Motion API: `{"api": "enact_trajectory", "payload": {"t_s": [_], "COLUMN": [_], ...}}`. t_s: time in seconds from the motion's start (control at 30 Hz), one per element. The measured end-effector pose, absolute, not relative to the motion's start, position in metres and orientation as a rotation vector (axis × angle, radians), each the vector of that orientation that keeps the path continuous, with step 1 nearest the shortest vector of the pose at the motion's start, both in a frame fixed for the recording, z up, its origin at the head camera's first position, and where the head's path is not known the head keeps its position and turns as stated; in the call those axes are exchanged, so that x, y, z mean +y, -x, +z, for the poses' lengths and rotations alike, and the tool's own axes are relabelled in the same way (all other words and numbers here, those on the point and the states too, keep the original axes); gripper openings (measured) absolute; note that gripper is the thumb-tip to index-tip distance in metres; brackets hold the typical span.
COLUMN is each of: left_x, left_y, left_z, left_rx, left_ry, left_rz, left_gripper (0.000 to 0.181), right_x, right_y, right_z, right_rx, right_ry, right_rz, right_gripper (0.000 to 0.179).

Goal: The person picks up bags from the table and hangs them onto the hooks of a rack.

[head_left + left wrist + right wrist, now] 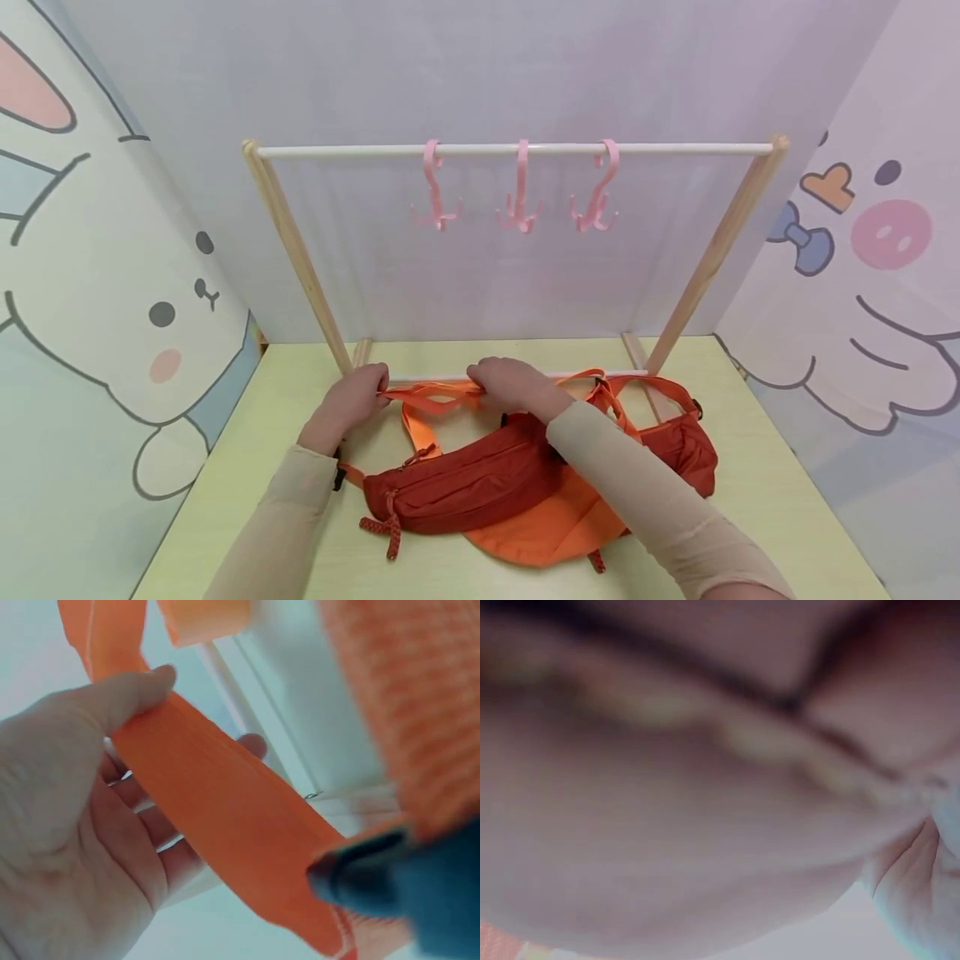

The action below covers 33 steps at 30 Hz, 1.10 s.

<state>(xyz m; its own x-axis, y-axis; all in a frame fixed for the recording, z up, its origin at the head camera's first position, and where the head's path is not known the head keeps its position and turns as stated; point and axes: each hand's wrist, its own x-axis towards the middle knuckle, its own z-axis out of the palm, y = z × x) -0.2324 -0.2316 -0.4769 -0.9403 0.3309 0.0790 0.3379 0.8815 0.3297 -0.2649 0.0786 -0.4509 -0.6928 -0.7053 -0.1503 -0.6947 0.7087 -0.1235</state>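
Beyond the red bag (465,492), the left grip (349,400) and right grip (517,386) pinch an orange strap (225,814) between them.

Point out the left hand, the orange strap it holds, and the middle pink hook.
Left hand (352,400): head view, on the back of the hand.
Orange strap (244,817): left wrist view, on its flat face.
Middle pink hook (521,183): head view, on its shank.

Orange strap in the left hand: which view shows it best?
Left wrist: close-up, the orange strap broad across the left hand. Head shows it smaller, reaching the right hand. Right wrist: mostly blurred, its corner orange patch unidentifiable.
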Motion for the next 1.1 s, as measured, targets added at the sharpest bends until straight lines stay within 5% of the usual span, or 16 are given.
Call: {"api": "enact_trajectory", "payload": {"t_s": [0.2,0.5,1.1], "left_x": [-0.233,-0.223,-0.212], "left_y": [0.231,0.226,0.212], "left_z": [-0.469,-0.444,-0.414], "left_rx": [-2.943,-2.778,-2.714], "left_ry": [0.509,0.507,0.349], "left_rz": [-0.803,-1.031,-1.196], "left_gripper": [0.028,0.018,0.038], "right_x": [0.094,0.111,0.135], "right_y": [0.272,0.272,0.256], "right_z": [-0.444,-0.432,-0.42], "right_rx": [2.665,2.601,2.616], "right_ry": [1.12,1.059,1.089], "right_rz": [-0.454,-0.783,-0.726], "right_gripper": [0.023,0.015,0.039]}}
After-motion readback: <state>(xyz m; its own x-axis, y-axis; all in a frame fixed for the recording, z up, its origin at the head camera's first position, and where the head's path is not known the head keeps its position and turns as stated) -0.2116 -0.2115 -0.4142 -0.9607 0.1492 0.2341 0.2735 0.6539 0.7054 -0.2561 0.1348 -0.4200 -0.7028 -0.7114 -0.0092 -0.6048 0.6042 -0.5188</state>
